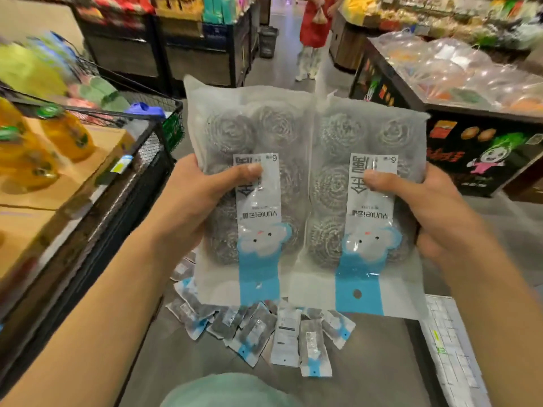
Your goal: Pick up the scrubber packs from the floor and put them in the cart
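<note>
I've got my left hand (pixel 194 195) pinching one scrubber pack (pixel 249 171), right hand (pixel 435 207) another (pixel 367 186); slick film could slip swinging toward the cart (pixel 158 136); many remain floored.

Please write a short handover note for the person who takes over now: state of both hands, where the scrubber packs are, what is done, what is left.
Left hand: grips one white-and-blue plastic pack of steel-wool scrubbers, thumb on its label.
Right hand: grips a second identical pack beside the first.
Both packs are held up, not yet in the black wire cart at left.
Left: put these two in the cart, then collect the pile of packs on the grey floor.
</note>
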`<action>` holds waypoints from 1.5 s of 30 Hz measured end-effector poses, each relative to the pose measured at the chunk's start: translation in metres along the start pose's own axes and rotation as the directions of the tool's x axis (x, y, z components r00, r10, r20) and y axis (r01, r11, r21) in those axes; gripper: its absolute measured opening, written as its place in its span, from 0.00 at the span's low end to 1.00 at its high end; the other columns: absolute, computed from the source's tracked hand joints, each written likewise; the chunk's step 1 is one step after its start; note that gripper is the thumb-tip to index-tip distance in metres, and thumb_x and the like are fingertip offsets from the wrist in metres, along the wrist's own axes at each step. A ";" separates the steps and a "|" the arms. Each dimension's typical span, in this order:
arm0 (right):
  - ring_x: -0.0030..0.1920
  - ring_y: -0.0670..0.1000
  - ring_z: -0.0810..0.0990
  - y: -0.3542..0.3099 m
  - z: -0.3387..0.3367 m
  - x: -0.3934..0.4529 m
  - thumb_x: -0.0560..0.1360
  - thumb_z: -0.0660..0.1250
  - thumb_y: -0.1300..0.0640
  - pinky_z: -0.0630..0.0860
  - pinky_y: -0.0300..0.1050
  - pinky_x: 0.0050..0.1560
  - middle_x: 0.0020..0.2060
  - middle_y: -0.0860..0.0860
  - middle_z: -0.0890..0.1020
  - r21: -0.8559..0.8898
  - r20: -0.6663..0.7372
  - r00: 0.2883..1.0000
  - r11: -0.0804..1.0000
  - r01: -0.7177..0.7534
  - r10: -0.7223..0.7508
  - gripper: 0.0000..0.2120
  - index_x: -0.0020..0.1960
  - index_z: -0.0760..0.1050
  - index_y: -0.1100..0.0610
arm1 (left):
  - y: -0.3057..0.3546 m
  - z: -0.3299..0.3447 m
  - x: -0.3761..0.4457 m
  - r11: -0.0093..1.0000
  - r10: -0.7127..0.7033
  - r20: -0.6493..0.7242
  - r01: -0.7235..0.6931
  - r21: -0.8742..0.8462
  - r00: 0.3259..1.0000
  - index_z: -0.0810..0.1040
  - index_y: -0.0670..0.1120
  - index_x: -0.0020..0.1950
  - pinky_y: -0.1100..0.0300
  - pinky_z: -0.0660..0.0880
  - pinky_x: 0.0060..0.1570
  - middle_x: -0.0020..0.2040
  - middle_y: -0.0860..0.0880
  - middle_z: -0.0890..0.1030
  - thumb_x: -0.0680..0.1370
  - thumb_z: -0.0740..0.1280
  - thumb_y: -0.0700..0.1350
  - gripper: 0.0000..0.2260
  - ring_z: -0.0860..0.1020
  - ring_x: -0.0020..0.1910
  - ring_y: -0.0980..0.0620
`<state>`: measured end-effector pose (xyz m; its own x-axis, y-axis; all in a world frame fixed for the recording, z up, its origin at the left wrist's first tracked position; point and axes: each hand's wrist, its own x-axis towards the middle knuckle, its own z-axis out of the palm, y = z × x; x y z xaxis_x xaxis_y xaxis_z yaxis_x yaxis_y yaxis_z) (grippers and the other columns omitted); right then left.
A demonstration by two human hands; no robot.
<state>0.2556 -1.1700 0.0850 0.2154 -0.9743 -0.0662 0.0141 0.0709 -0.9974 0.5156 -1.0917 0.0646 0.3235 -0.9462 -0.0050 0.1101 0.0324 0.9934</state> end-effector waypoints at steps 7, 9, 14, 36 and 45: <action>0.44 0.55 0.89 0.007 0.081 0.006 0.59 0.79 0.55 0.85 0.48 0.39 0.47 0.56 0.89 0.009 0.209 0.978 1.000 -0.026 0.023 0.33 0.64 0.79 0.62 | 0.024 -0.073 -0.053 0.997 0.068 -0.274 -0.055 0.053 0.959 0.82 0.48 0.58 0.52 0.85 0.48 0.50 0.49 0.88 0.69 0.78 0.42 0.18 0.87 0.49 0.49; 0.42 0.54 0.89 0.011 0.108 0.008 0.59 0.78 0.55 0.85 0.48 0.37 0.45 0.55 0.89 -0.014 0.313 0.949 0.999 -0.029 0.032 0.33 0.63 0.78 0.63 | 0.024 -0.092 -0.080 0.996 0.082 -0.396 -0.068 0.049 0.915 0.82 0.48 0.58 0.52 0.85 0.47 0.50 0.50 0.88 0.66 0.79 0.44 0.20 0.87 0.49 0.50; 0.35 0.52 0.88 0.023 0.175 0.001 0.64 0.76 0.59 0.83 0.46 0.32 0.38 0.53 0.88 -0.064 0.643 0.762 0.997 -0.044 0.075 0.18 0.53 0.80 0.59 | 0.015 -0.118 -0.168 0.996 0.086 -0.704 -0.079 0.042 0.705 0.83 0.46 0.59 0.49 0.84 0.50 0.51 0.47 0.88 0.63 0.83 0.45 0.25 0.87 0.50 0.47; 0.50 0.61 0.88 0.100 0.411 -0.437 0.68 0.77 0.61 0.86 0.54 0.46 0.51 0.58 0.88 -0.204 0.815 -0.521 0.967 0.152 0.254 0.25 0.63 0.78 0.60 | -0.039 -0.059 -0.642 0.977 -0.108 -0.799 -0.213 0.025 -0.591 0.83 0.46 0.53 0.54 0.83 0.41 0.44 0.49 0.89 0.65 0.78 0.43 0.17 0.87 0.42 0.50; 0.48 0.59 0.88 0.131 0.445 -0.652 0.73 0.74 0.67 0.86 0.52 0.46 0.50 0.59 0.88 -0.129 0.597 -0.749 0.956 0.264 0.287 0.17 0.61 0.79 0.61 | -0.070 -0.042 -0.791 0.950 -0.214 -0.595 -0.308 0.059 -0.775 0.84 0.43 0.57 0.45 0.83 0.51 0.47 0.45 0.88 0.68 0.78 0.43 0.18 0.88 0.46 0.44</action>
<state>0.5512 -0.4301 0.0107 0.4260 0.8777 -0.2194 -0.0556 -0.2166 -0.9747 0.2917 -0.3316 -0.0057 0.2848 0.9177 -0.2770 -0.0504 0.3029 0.9517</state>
